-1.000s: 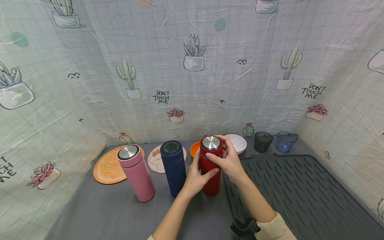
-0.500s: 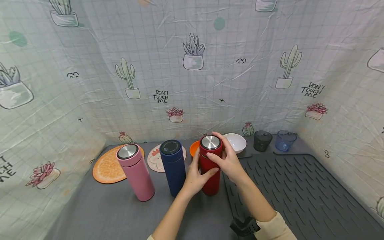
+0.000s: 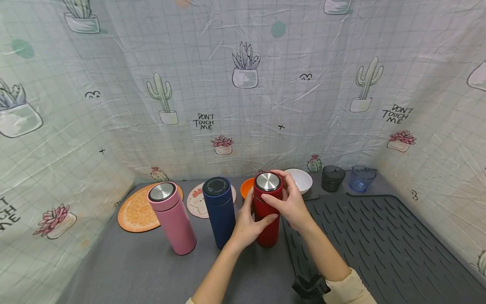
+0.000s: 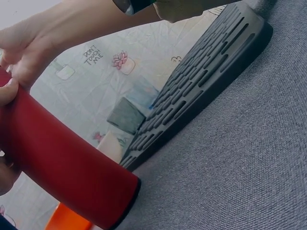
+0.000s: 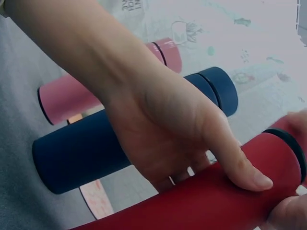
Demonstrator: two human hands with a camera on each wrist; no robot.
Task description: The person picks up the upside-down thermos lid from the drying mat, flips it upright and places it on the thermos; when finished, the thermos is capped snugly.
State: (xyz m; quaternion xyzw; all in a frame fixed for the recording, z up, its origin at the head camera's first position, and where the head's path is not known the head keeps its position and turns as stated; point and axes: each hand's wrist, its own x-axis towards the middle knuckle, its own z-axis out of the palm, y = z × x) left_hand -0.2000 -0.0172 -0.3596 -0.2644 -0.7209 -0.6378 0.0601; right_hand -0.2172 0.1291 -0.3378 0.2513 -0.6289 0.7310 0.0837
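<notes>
A red thermos [image 3: 268, 237] with a brushed steel lid top [image 3: 268, 181] stands upright on the grey table. My left hand [image 3: 246, 227] grips its body from the left, thumb across the front. Higher up, my right hand [image 3: 293, 207] holds the lid part from the right and behind, its thumb lying on the front near the seam. Some fingers of both hands are hidden behind the thermos. Just left of it stands a blue thermos [image 3: 220, 221] with a dark lid. Farther left is a pink thermos [image 3: 177, 226] with a steel lid top.
Behind the bottles lie an orange-slice placemat [image 3: 134, 213] and a round chicken-print mat [image 3: 195, 204]. An orange bowl [image 3: 246, 188], a white bowl [image 3: 302, 181], a dark cup [image 3: 333, 179] and a blue cup [image 3: 362, 179] line the back. A ridged black mat [image 3: 353, 236] covers the right side.
The right hand's fingers shift slightly at the lid, the index finger lifting and then settling back. The left hand and the red thermos stay in place.
</notes>
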